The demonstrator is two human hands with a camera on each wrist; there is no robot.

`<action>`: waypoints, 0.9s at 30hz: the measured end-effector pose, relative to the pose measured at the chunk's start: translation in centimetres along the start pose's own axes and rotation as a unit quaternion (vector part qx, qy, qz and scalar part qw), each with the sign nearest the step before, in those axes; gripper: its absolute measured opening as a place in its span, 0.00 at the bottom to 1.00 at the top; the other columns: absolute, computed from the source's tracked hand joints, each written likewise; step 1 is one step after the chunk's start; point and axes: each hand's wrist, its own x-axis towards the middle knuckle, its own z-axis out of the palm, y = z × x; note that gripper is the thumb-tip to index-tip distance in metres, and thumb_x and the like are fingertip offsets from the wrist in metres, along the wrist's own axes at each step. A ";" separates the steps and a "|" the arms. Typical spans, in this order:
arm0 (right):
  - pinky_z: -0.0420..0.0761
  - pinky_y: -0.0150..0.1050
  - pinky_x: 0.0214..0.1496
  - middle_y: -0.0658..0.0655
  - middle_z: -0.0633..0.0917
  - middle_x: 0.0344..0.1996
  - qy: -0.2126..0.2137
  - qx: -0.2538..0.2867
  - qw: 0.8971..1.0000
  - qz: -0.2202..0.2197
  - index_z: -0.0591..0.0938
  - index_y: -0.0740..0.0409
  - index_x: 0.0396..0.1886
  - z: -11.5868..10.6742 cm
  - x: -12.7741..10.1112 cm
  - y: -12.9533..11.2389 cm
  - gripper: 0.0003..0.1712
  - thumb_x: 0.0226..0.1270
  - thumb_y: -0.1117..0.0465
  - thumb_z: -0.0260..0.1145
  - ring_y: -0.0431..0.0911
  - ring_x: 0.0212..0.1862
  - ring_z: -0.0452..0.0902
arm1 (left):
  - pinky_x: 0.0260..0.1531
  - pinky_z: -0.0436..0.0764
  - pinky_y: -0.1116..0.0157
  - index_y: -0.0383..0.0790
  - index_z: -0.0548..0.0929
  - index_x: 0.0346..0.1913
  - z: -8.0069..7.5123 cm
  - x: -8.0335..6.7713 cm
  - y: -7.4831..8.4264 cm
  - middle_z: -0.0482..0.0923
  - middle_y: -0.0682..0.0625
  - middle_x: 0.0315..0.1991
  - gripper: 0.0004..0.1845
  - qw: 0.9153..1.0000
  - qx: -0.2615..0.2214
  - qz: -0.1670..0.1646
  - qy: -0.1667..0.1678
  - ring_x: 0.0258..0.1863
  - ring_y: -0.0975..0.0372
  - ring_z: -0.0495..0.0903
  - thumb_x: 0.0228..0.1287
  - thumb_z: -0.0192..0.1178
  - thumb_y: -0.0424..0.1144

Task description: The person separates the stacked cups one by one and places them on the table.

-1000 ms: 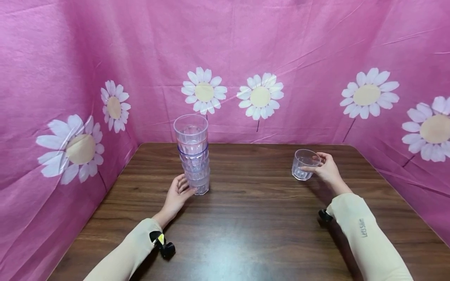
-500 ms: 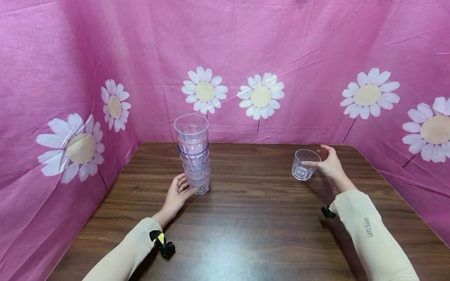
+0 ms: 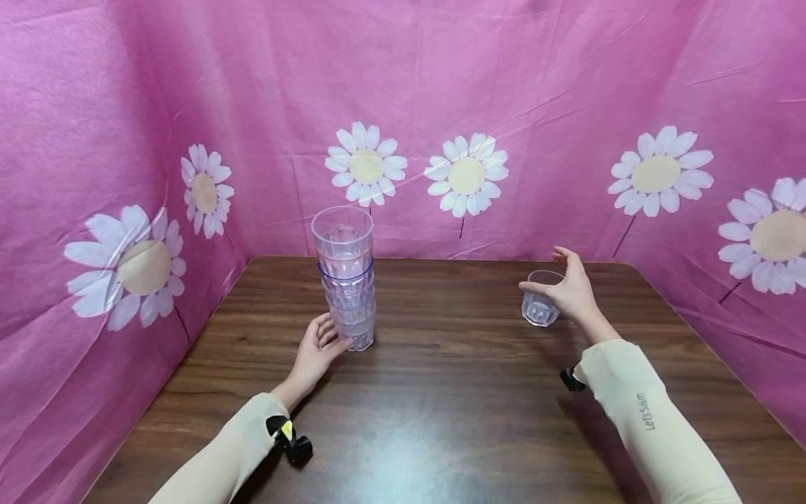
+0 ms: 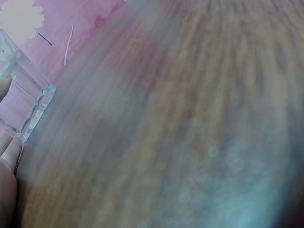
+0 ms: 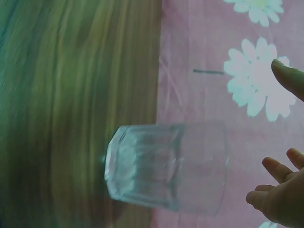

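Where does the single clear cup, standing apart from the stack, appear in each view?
Head: single cup right of centre, partly behind the right hand.
Left wrist: not in it; only the stack's base.
Right wrist: lower centre.
Shared landmark: the wooden table.

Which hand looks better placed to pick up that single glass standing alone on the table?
The right hand, probably: it hovers open right beside the single glass, apart from it in the wrist view. The left hand is across the table, touching the base of the stack of glasses.
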 end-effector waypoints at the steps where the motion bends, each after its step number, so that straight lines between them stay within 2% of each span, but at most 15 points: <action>1: 0.59 0.64 0.71 0.75 0.67 0.66 0.000 0.002 1.000 -0.005 0.56 0.69 0.74 0.1 0.0 -0.3 0.59 0.48 0.59 0.81 0.69 0.68 0.59 | 0.56 0.75 0.73 0.22 0.58 0.68 0.0 0.0 0.0 0.65 0.28 0.66 0.34 1.000 -0.001 0.001 -0.001 0.65 0.43 0.67 0.59 0.60 0.15; 8: 0.57 0.62 0.73 0.73 0.67 0.68 -0.016 0.024 0.999 -0.029 0.56 0.67 0.74 1.1 -0.1 -2.3 0.59 0.49 0.58 0.81 0.67 0.71 0.58 | 0.56 0.76 0.72 0.22 0.58 0.68 0.0 0.0 -0.1 0.65 0.28 0.65 0.35 1.000 -0.005 0.004 -0.002 0.64 0.44 0.68 0.59 0.60 0.15; 13: 0.64 0.60 0.69 0.70 0.67 0.69 -0.026 0.051 0.998 -0.038 0.57 0.65 0.75 2.1 -0.2 -3.7 0.57 0.51 0.59 0.81 0.64 0.68 0.61 | 0.56 0.76 0.72 0.22 0.58 0.68 -0.1 0.1 -0.2 0.65 0.27 0.65 0.35 1.000 -0.003 0.004 0.000 0.64 0.44 0.68 0.59 0.59 0.15; 16: 0.62 0.56 0.72 0.70 0.66 0.70 -0.029 0.077 0.996 -0.043 0.57 0.65 0.74 2.9 -0.2 -4.6 0.56 0.51 0.61 0.81 0.62 0.69 0.60 | 0.56 0.76 0.72 0.22 0.57 0.68 -0.1 0.1 -0.1 0.65 0.27 0.65 0.35 1.000 -0.002 0.004 0.000 0.65 0.43 0.67 0.58 0.60 0.15; 19: 0.53 0.53 0.77 0.69 0.66 0.69 -0.031 0.098 0.993 -0.051 0.57 0.66 0.74 3.7 -0.1 -5.6 0.55 0.52 0.62 0.80 0.60 0.74 0.54 | 0.56 0.76 0.73 0.22 0.57 0.68 -0.1 0.1 -0.1 0.65 0.27 0.65 0.36 1.000 -0.004 0.005 0.001 0.65 0.42 0.67 0.58 0.60 0.15; 27: 0.56 0.49 0.77 0.66 0.68 0.69 -0.036 0.126 0.989 -0.062 0.59 0.64 0.73 5.6 0.2 -8.1 0.55 0.50 0.63 0.81 0.55 0.73 0.57 | 0.56 0.76 0.72 0.22 0.58 0.68 -0.1 0.1 -0.1 0.65 0.27 0.65 0.35 1.000 -0.002 0.006 0.000 0.65 0.43 0.67 0.59 0.60 0.15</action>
